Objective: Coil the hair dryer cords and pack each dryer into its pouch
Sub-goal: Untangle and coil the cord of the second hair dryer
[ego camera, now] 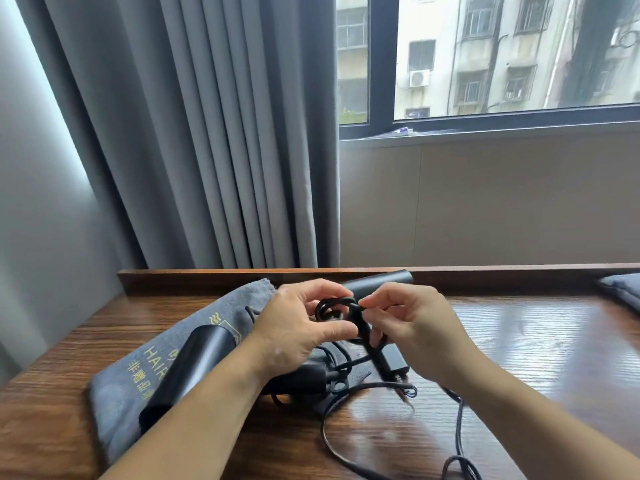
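The left hand (298, 329) curls thumb and fingers round a small coil of black cord (332, 308), held just above the table. The right hand (412, 327) pinches the same coil at its right side between thumb and forefinger, the other fingers bent. Both hands cover much of the coil, so its turns cannot be counted (nor can I tell which dryer it belongs to). Behind the hands, another dryer (377, 281) shows only as a dark barrel end. Below the right palm a plug block (393, 362) is partly hidden. Loose cord (325, 434) trails over the wood and runs off the lower edge. A black hair dryer (194, 368) lies on a grey pouch (114, 403) with gold lettering, its near end crossed by the left forearm. At the far right a second pouch (623, 289) is cut off by the frame. All rests on a glossy wooden table (536, 341) with a raised back rim, before a grey curtain (207, 133) and a window (485, 57) facing apartment blocks.
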The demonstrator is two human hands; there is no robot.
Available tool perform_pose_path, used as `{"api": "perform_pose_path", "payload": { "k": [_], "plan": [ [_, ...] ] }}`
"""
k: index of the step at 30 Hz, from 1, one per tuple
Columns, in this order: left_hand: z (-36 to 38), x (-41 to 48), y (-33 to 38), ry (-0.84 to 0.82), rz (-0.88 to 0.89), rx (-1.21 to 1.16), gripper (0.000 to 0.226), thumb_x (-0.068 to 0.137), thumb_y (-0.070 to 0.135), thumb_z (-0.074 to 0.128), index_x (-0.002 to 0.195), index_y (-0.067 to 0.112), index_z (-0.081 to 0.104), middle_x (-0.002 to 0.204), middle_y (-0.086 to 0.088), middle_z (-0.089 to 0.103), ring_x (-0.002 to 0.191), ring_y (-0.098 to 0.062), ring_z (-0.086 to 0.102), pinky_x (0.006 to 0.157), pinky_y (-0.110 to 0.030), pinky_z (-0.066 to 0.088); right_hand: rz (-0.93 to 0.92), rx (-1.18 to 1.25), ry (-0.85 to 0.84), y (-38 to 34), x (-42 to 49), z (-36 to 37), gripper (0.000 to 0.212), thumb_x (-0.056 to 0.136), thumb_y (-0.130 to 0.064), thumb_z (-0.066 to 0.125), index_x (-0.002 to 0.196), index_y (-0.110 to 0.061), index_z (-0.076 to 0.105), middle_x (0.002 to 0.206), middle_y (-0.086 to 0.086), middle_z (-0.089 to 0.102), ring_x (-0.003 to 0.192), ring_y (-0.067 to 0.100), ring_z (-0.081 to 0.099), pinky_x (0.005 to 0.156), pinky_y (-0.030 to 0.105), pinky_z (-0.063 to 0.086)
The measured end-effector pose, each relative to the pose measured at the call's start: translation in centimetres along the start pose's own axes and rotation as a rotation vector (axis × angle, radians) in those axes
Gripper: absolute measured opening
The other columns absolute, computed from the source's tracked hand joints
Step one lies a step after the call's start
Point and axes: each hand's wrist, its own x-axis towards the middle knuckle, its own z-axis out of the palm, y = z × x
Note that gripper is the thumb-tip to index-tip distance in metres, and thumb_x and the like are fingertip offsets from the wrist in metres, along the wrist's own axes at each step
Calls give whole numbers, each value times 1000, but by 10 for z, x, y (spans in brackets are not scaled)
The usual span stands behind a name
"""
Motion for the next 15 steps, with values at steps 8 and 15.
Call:
{"api": "perform_pose_path", "payload": {
  "k": [8,15],
  "plan": [
    [8,6,-6,-47,96,-164,23,95,33,67,113,24,76,107,1,77,104,-15,72,92,-29,56,-9,-24,136,2,8,12,29,86,-9,77,96,-33,66,74,-5,65,55,15,71,60,35,60],
    [2,4,-16,-1,27,-168,19,97,3,64,99,20,72,93,-8,79,94,-30,73,83,-37,57,27,169,-49,10,7,4,22,90,0,71,94,-21,77,84,1,74,59,24,68,61,47,61]
  ]
}}
